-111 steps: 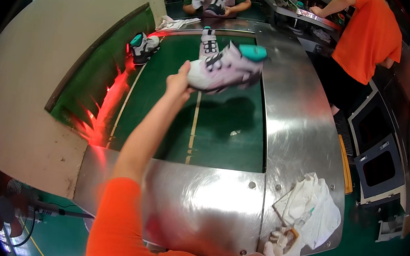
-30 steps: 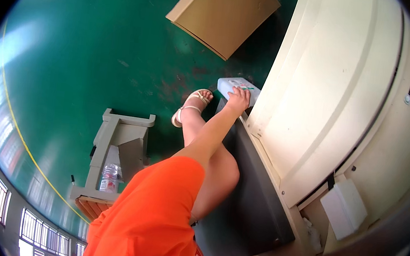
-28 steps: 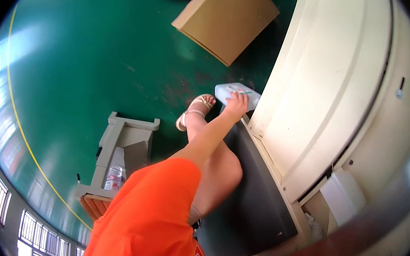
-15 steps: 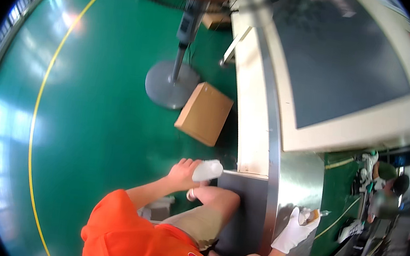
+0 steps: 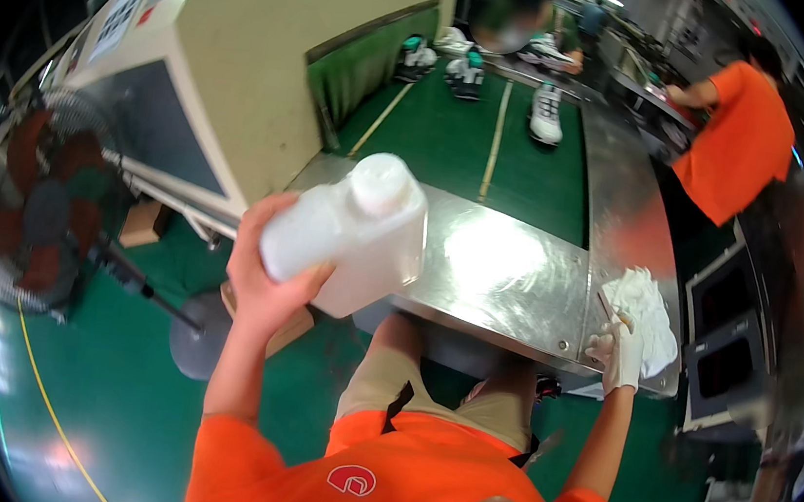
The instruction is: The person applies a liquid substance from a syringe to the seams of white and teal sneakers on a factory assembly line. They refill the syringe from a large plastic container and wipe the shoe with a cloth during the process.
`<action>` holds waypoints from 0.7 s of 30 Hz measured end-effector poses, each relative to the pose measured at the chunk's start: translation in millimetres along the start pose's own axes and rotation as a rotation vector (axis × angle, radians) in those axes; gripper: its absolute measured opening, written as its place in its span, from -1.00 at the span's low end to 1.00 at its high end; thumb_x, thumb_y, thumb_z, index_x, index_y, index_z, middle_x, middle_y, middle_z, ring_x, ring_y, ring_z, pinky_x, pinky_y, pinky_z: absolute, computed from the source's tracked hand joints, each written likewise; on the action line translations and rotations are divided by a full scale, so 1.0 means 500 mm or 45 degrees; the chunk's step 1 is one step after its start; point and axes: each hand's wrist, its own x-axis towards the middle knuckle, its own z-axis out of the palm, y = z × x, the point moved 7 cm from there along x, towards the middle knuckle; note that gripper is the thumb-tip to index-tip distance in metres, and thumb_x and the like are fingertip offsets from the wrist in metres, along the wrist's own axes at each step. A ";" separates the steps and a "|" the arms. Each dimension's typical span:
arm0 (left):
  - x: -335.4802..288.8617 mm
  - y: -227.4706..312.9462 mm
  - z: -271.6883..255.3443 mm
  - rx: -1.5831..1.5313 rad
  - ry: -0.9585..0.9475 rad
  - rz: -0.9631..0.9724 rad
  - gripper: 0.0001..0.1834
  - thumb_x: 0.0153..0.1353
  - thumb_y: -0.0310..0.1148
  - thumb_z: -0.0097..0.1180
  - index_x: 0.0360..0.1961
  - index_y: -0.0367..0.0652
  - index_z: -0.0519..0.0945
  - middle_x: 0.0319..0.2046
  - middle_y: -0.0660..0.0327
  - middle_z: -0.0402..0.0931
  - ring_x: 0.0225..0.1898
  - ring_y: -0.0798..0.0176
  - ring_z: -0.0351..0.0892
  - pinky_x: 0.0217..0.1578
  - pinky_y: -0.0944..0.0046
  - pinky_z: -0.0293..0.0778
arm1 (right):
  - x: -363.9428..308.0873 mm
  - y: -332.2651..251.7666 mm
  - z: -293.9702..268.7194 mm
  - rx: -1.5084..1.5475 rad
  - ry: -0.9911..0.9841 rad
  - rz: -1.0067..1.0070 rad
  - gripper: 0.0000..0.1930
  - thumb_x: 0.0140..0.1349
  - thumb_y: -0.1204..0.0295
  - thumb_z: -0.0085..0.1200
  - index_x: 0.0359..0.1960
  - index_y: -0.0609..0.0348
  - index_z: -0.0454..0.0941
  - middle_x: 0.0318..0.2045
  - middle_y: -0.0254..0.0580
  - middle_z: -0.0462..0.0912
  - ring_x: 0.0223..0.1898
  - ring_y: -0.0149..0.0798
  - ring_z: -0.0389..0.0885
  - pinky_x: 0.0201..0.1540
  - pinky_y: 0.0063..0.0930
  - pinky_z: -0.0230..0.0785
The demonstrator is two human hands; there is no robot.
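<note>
In my bare left hand [image 5: 267, 281] is a white translucent plastic jug [image 5: 355, 231] with a white screw cap, held up and tilted above the near edge of the metal table [image 5: 457, 286]. My fingers and thumb grip its side. My right hand [image 5: 619, 352], in a white glove, is at the table's right corner, against a crumpled white cloth [image 5: 645, 316]. Its fingers are curled together; a thin, slender piece shows by them, but what they hold is too small to make out.
A green conveyor belt [image 5: 432, 151] carries several sports shoes [image 5: 546, 114] beyond the table. At left stand a large beige machine [image 5: 276, 52] and a floor fan [image 5: 49, 204]. Cardboard boxes [image 5: 145, 224] lie on the floor. One person in orange [image 5: 743, 130] works at far right; another is behind the belt.
My view has swung right, from the floor and machine to the belt. The jug is now raised higher and nearer to me. My gloved right hand is now beside the white cloth.
</note>
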 end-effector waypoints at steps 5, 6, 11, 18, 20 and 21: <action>0.093 -0.026 0.247 -0.433 -0.530 -0.140 -0.33 -0.14 -0.43 0.41 0.09 -0.17 0.48 0.02 0.24 0.46 0.03 0.30 0.48 0.05 0.27 0.43 | -0.087 -0.046 -0.025 0.147 -0.329 0.150 -0.74 0.22 0.46 0.02 -0.05 0.17 0.44 -0.40 -0.19 0.54 -0.55 -0.26 0.58 -0.59 -0.52 0.42; 0.101 -0.033 0.281 -0.461 -0.627 -0.159 -0.33 -0.13 -0.44 0.41 0.10 -0.17 0.48 0.03 0.24 0.46 0.03 0.31 0.48 0.05 0.28 0.43 | -0.106 -0.068 -0.015 0.130 -0.393 0.170 -0.76 0.21 0.49 0.00 -0.07 0.18 0.45 -0.39 -0.17 0.56 -0.57 -0.27 0.57 -0.61 -0.56 0.38; 0.147 -0.057 0.377 -0.689 -1.089 -0.261 -0.31 -0.07 -0.39 0.39 0.17 -0.14 0.46 0.05 0.23 0.45 0.10 0.28 0.44 0.13 0.26 0.36 | -0.131 -0.172 0.042 0.029 -0.415 0.011 -0.76 0.19 0.56 0.01 -0.09 0.14 0.49 -0.35 -0.19 0.59 -0.43 -0.39 0.61 -0.61 -0.73 0.22; 0.220 0.110 0.416 -0.197 -1.315 0.442 -0.39 0.14 -0.22 0.26 0.21 -0.22 0.47 0.18 0.02 0.40 0.25 0.01 0.32 0.26 0.10 0.24 | -0.036 -0.274 0.278 -0.128 -0.602 -0.510 -0.37 -0.05 0.65 0.26 0.17 0.16 0.45 -0.03 -0.22 0.50 -0.17 -0.43 0.53 -0.19 -0.59 0.45; 0.217 0.151 0.428 -0.122 -1.395 0.628 -0.37 0.14 -0.21 0.28 0.22 -0.21 0.46 0.17 0.02 0.41 0.25 -0.02 0.31 0.26 0.08 0.24 | -0.021 -0.276 0.321 -0.130 -0.640 -0.522 -0.33 -0.07 0.63 0.28 0.19 0.17 0.43 0.01 -0.21 0.46 -0.09 -0.42 0.51 -0.08 -0.54 0.46; 0.222 0.165 0.421 -0.097 -1.380 0.671 -0.34 0.13 -0.18 0.29 0.24 -0.21 0.45 0.17 0.00 0.40 0.25 -0.04 0.30 0.26 0.07 0.23 | -0.027 -0.277 0.327 -0.026 -0.657 -0.430 -0.37 -0.04 0.64 0.25 0.18 0.16 0.43 -0.07 -0.24 0.51 -0.13 -0.43 0.53 -0.19 -0.59 0.45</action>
